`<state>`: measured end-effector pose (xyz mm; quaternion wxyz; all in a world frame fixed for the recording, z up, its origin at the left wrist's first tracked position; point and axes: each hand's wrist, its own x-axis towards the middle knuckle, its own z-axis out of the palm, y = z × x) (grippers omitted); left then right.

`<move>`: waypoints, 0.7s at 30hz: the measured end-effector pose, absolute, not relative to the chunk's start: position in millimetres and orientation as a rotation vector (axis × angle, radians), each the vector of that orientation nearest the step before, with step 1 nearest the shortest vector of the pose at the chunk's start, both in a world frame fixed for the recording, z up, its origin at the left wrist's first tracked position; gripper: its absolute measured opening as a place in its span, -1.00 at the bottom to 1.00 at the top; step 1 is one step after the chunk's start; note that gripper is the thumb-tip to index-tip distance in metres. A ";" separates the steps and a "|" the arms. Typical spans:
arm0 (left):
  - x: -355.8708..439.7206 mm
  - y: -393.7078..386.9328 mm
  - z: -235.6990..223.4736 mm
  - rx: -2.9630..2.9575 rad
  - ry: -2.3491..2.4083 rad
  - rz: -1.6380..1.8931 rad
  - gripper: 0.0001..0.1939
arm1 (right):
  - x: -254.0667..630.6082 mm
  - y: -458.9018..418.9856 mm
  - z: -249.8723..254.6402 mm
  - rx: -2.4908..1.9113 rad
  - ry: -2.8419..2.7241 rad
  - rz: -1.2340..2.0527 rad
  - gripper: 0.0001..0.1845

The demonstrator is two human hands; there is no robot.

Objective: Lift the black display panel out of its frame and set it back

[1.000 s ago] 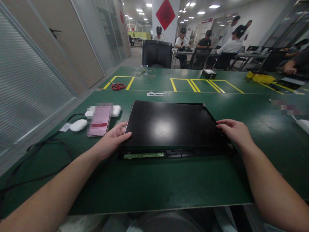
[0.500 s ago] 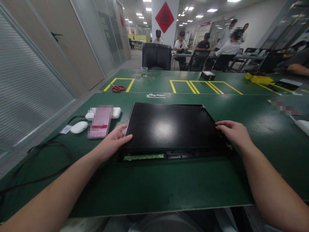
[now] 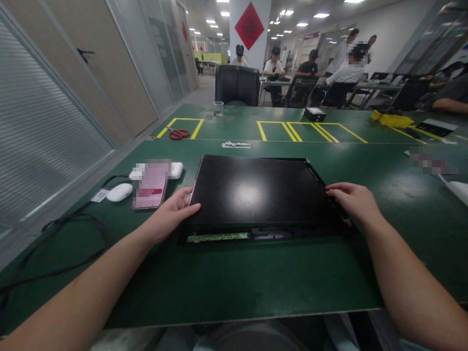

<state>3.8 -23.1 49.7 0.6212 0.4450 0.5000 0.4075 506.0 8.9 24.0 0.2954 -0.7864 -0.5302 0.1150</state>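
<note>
A glossy black display panel [image 3: 219, 180] lies over a dark frame [image 3: 270, 234], whose edges show behind, to the right and in front. Along the near side, a narrow green circuit board [image 3: 217, 238] is visible in the frame. My left hand [image 3: 171, 214] is closed on the panel's left edge, thumb on top and fingers at the side and partly hidden. At the right edge, my right hand [image 3: 353, 201] has its thumb and fingers pinched together; panel and frame run close together there, and its fingertips meet the panel's rim.
Left of the panel are a pink phone [image 3: 151, 187], a white mouse-shaped object [image 3: 120, 192] and black cables [image 3: 73, 217]. Beyond it lie white strips [image 3: 236, 145], red-handled scissors [image 3: 179, 134], a clear cup [image 3: 218, 108] and a small black box [image 3: 315, 114]. A yellow item [image 3: 392, 119] sits far right.
</note>
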 end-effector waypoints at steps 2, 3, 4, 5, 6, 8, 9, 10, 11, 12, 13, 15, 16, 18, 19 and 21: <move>3.4 -22.5 47.9 1.025 1.149 0.939 -0.29 | 506.3 9.0 23.7 -2.102 -1.402 0.309 -0.68; 3.2 -22.3 47.1 1.027 1.149 0.939 -0.30 | 506.6 9.1 23.6 -2.108 -1.403 0.314 -0.68; 3.0 -22.1 46.6 1.028 1.147 0.939 -0.31 | 507.2 9.2 23.4 -2.110 -1.408 0.319 -0.69; 2.8 -21.9 46.3 1.030 1.147 0.937 -0.31 | 507.9 9.4 23.1 -2.107 -1.415 0.326 -0.69; 2.7 -21.9 46.2 1.031 1.147 0.936 -0.31 | 508.7 9.6 22.9 -2.103 -1.420 0.332 -0.70; 2.7 -21.9 46.7 1.029 1.149 0.937 -0.30 | 510.1 10.0 22.3 -2.097 -1.421 0.349 -0.70; 2.8 -21.9 47.1 1.028 1.150 0.938 -0.30 | 510.6 10.2 22.0 -2.099 -1.418 0.353 -0.71; 2.9 -22.0 47.7 1.026 1.151 0.939 -0.29 | 511.1 10.4 21.8 -2.105 -1.413 0.354 -0.71; 3.1 -22.1 48.2 1.024 1.151 0.939 -0.28 | 511.4 10.5 21.6 -2.111 -1.409 0.354 -0.71; 3.2 -22.2 48.7 1.022 1.152 0.937 -0.28 | 511.5 10.7 21.4 -2.116 -1.407 0.353 -0.71; 3.3 -22.3 49.0 1.022 1.154 0.934 -0.27 | 511.7 10.8 21.3 -2.119 -1.406 0.352 -0.70; 3.1 -22.6 49.1 1.024 1.163 0.924 -0.29 | 511.8 11.1 21.1 -2.116 -1.408 0.351 -0.70; 2.8 -22.8 48.9 1.027 1.168 0.919 -0.30 | 511.9 11.2 21.0 -2.111 -1.410 0.349 -0.70; 2.1 -23.1 48.4 1.029 1.169 0.927 -0.31 | 512.1 11.1 21.2 -2.105 -1.412 0.341 -0.70; 1.7 -23.1 48.2 1.028 1.165 0.934 -0.31 | 512.1 11.0 21.4 -2.109 -1.410 0.341 -0.70; 1.3 -23.1 48.4 1.023 1.160 0.934 -0.31 | 512.2 10.6 22.1 -2.120 -1.415 0.340 -0.70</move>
